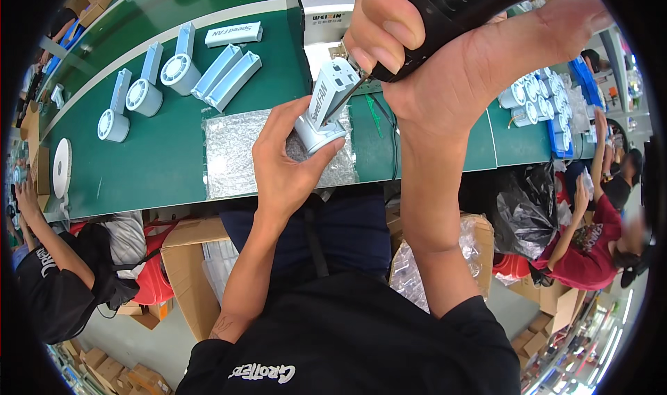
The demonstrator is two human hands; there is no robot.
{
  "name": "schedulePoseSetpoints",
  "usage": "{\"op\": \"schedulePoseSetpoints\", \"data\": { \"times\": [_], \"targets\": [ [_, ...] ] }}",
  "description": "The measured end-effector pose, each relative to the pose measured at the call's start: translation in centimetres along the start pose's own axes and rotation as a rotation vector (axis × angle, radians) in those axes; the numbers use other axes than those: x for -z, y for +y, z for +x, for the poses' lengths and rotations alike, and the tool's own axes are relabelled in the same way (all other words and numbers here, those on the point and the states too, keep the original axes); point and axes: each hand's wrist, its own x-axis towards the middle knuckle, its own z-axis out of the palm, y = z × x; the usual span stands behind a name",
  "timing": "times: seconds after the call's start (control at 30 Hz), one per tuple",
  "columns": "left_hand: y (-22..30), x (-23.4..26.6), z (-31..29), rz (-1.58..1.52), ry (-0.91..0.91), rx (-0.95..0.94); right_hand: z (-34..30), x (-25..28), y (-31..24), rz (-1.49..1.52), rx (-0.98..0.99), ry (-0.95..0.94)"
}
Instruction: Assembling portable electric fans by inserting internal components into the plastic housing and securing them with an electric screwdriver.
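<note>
Above a clear plastic sheet [233, 160], my left hand [288, 152] is closed round the base of a pale blue fan housing [324, 107]. My right hand [434, 82] grips a black electric screwdriver [451, 9]. Its thin bit reaches down to the lower part of the housing; the exact tip contact is too small to make out. To the left on the green bench lie several round-ended fan housings [179, 74] with long handles, and loose pale blue covers [233, 82].
A white box [326, 20] stands behind the housing. Stacked fan parts [531, 100] and a blue tray [561, 141] are at right. Below the bench edge are a cardboard box [187, 277] and a black plastic bag [524, 211]. Co-workers sit on both sides.
</note>
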Motion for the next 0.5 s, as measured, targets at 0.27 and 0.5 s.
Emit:
{"op": "schedulePoseSetpoints", "data": {
  "times": [0.27,0.5],
  "targets": [
    [0.3,0.0,0.1,-0.001,-0.010,0.018,0.9,0.2,0.0,-0.657,0.191,-0.112],
    [0.4,0.9,-0.2,0.002,-0.014,0.014,2.2,1.5,1.8,-0.337,0.305,-0.402]
  ]
}}
